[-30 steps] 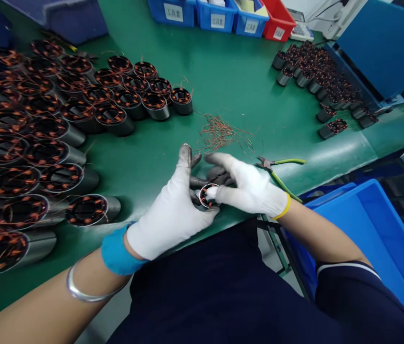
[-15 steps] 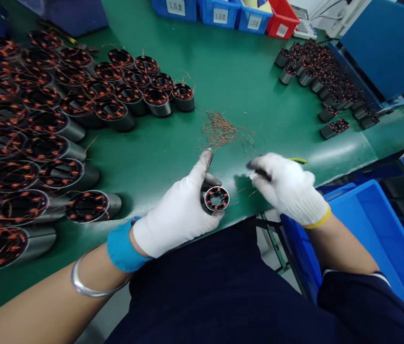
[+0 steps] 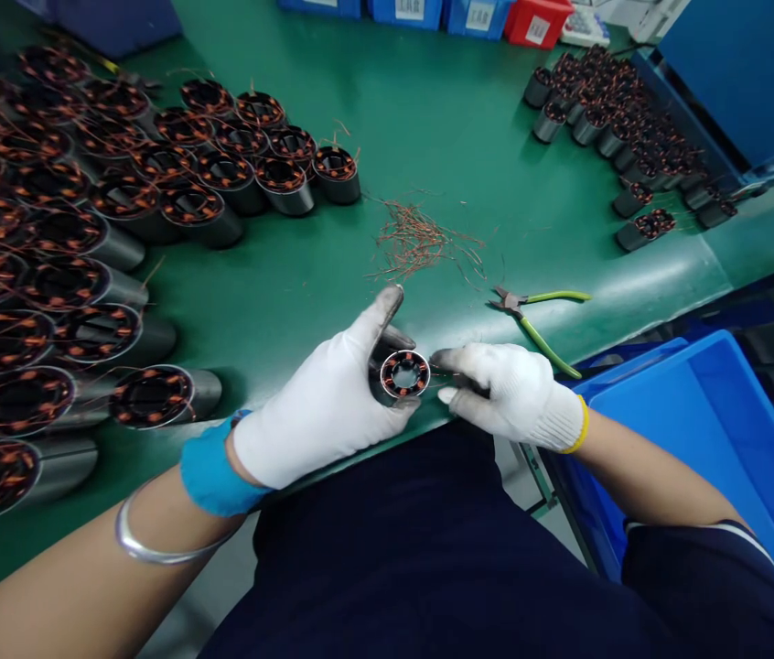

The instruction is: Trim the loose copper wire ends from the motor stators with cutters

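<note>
My left hand (image 3: 332, 403), in a white glove with dark fingertips, is wrapped round a small wire-wound motor stator (image 3: 387, 395). The stator's open end faces up at me, showing a ring of copper windings around a hollow centre. Just right of it is my gloved right hand (image 3: 510, 394), its fingers bent and the index fingertip and thumb a little apart. Thin wire leads (image 3: 436, 373) run from the stator in between these fingers; their ends are hidden there. Cutting pliers with green handles (image 3: 543, 340) lie spread on the table behind my right hand.
Cut copper wire bits (image 3: 414, 240) lie in a pile on the green table (image 3: 421, 119). Larger stators (image 3: 191, 206) stand in rows at left, and small ones (image 3: 634, 146) crowd the right beside a blue machine (image 3: 736, 82). A blue bin (image 3: 723, 412) sits beyond the table edge.
My right hand left the stator, swung right over the pliers, then came back beside the stator's leads. The left hand keeps its hold on the stator. The pliers show fully again.
</note>
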The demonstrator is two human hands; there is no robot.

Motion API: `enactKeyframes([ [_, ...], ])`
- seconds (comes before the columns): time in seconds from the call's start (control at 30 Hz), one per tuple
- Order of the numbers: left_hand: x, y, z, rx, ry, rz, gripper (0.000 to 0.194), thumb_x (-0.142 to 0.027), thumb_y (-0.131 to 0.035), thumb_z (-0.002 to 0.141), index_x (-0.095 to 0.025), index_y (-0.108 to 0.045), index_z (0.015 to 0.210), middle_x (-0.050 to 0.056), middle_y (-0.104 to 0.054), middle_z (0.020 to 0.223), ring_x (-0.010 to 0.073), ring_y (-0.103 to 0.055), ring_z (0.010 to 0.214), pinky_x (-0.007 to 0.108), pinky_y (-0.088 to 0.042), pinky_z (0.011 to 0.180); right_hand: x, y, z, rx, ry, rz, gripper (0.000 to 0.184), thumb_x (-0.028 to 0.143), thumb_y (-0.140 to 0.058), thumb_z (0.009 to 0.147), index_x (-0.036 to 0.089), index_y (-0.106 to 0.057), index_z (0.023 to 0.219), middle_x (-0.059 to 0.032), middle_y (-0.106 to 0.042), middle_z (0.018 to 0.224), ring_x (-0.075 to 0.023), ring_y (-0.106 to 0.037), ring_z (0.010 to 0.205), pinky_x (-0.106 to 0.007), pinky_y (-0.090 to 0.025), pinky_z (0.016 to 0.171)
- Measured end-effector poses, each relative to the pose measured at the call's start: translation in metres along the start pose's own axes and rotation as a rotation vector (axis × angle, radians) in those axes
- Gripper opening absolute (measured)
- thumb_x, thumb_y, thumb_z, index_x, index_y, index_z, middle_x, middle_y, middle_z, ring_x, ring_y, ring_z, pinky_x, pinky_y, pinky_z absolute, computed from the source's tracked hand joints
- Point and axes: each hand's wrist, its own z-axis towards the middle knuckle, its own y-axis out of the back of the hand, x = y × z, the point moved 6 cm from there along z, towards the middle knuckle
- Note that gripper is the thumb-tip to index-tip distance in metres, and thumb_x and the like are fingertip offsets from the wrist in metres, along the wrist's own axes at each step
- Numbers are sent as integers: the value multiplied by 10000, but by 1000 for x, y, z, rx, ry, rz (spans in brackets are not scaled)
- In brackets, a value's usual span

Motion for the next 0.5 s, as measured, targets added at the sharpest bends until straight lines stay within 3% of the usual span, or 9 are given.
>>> enactKeyframes([
  [0.1, 2, -1, -1, -11, -4, 22, 917, -278, -664, 674, -119, -265, 1485, 115, -678, 1133, 218, -684, 906, 361, -556, 846, 2, 2, 1, -41, 30, 114, 422, 470, -520, 901, 164, -623, 1173, -55, -688, 861, -159, -601, 724, -262, -407, 650],
  [0.23, 0, -4, -2, -41, -65, 61, 747, -299, -675, 711, -138, -427, 1398, 114, -661, 1188, 244, -649, 1064, 390, -511, 975, 2, 1, 4, -56, 62, 163, 323, 359, -411, 959, 176, -675, 994, -54, -678, 847, -150, -587, 753, -260, -396, 686],
  [0.4, -7, -5, -2, -27, -125, 107, 590, -293, -662, 746, -144, -517, 1298, 114, -655, 1219, 239, -642, 1087, 385, -500, 1000, -8, 5, 5, 65, -128, 389, 284, 347, -499, 898, 167, -609, 709, 27, -526, 618, -82, -428, 564, -228, -306, 555],
  [0.5, -10, -5, -1, -22, -136, 138, 553, -285, -669, 729, -152, -535, 1249, 109, -663, 1192, 244, -649, 1066, 389, -514, 975, -12, 7, 6, 85, -218, 553, 311, 354, -497, 889, 164, -566, 653, 43, -474, 560, -72, -394, 533, -223, -290, 522],
])
